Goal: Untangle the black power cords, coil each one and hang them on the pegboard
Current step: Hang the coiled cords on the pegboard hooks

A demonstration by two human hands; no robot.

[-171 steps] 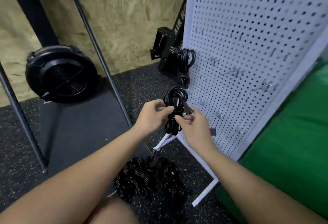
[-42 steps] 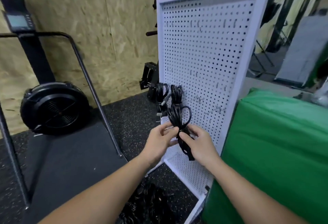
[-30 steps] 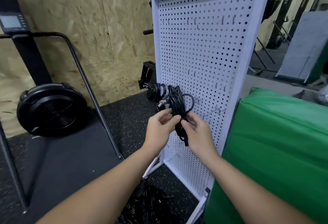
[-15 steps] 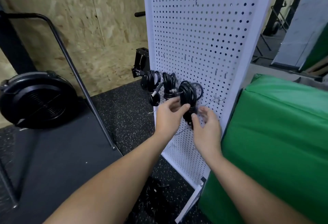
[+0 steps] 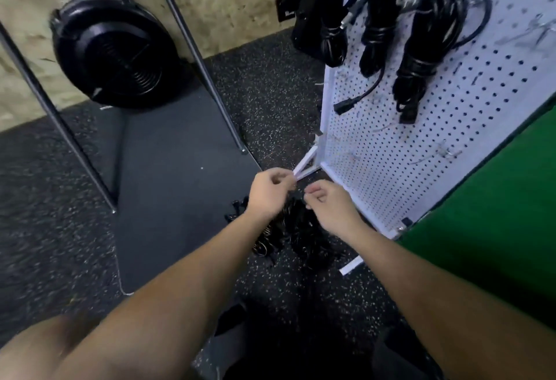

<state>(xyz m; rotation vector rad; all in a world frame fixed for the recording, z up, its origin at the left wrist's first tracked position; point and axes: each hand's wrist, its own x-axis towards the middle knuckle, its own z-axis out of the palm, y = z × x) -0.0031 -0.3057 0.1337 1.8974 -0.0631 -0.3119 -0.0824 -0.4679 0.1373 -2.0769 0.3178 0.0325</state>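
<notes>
1 head-worn view looks steeply down, close over the floor [image 5: 270,84]. The pegboard [image 5: 421,151] stands right (only its lower part shows).

Cord pile [image 5: 298,235] on speckled floor [image 5: 270,84]

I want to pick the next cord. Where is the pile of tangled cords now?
In the head view, the pile of cords lies on the floor at centre, just under both hands, left hand and right hand, beside the pegboard foot.
</notes>
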